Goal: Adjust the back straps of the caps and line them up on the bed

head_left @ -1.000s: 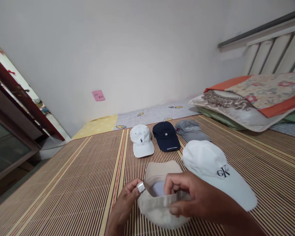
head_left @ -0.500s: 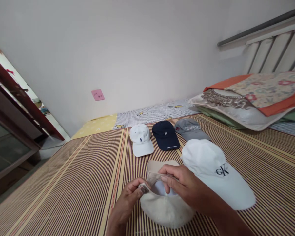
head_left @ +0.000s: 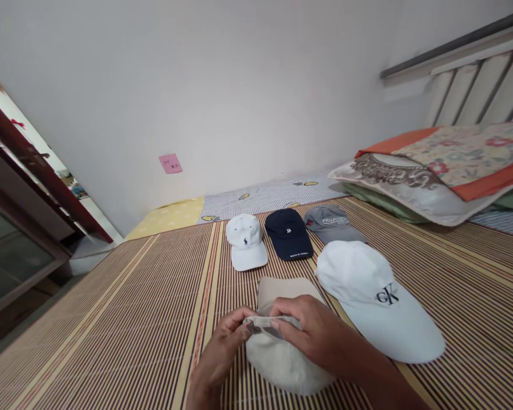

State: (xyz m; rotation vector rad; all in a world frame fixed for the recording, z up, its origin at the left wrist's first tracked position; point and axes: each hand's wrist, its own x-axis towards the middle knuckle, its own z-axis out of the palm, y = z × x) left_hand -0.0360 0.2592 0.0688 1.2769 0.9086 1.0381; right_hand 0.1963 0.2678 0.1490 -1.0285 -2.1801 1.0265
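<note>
A beige baseball cap (head_left: 286, 364) lies on the striped mat close to me, its brim pointing away. My left hand (head_left: 224, 344) pinches the left side of its rim, beside a small dark tag. My right hand (head_left: 305, 327) is closed on the rim's right part, thumb and fingers on the edge, hiding some of the opening. Just right of my right hand rests a large white cap (head_left: 359, 279) with black letters. Beyond the beige cap stand a smaller white cap (head_left: 243, 236), a navy cap (head_left: 287, 230) and a grey cap (head_left: 331, 222) in a row.
The striped mat (head_left: 123, 319) covers the bed. Stacked pillows (head_left: 393, 176) with a floral orange-edged cover sit at the right, near a radiator (head_left: 479, 91). A pink note (head_left: 170, 163) is stuck on the wall. A doorway and a cabinet (head_left: 17, 256) stand at left.
The beige cap's opening has narrowed as its rim edges came together. My right hand's fingers have moved from inside the opening to grip the rim, slightly to the left.
</note>
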